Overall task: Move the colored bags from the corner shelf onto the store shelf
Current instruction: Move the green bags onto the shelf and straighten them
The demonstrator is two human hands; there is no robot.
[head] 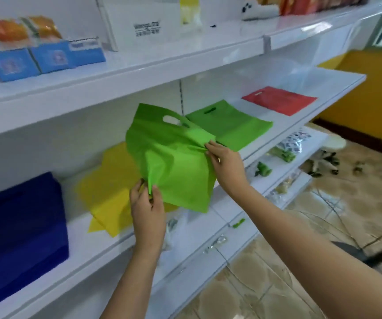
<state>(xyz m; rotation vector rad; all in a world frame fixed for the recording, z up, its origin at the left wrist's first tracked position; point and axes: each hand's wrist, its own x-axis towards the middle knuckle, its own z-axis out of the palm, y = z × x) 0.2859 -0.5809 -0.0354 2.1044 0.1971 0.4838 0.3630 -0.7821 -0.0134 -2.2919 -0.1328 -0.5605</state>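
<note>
Step in hand, as judged: one bag is mid-placement. A bright green non-woven fabric bag with a die-cut oval handle (174, 157) is held crumpled in the air, in front of the white laminate middle shelf (289, 134). The left hand (147, 208) pinches the bag's lower left edge between thumb and fingers; the right hand (225, 161) pinches a gathered fold at its right side.

Relative to the held bag: a second flat green bag (231, 125) lies on the shelf just behind and right of it; a flat red bag (279, 100) lies further right; a flat yellow bag (107, 192) lies behind and left, partly overlapped; a dark blue bag (19, 231) lies far left.

Next move likely calls for smoothing the creased fabric and laying it flat on the shelf.

Surroundings: white tiered shelving, with blue packets (45, 58) on the tier above; a tiled floor (266, 284) lies below right.
</note>
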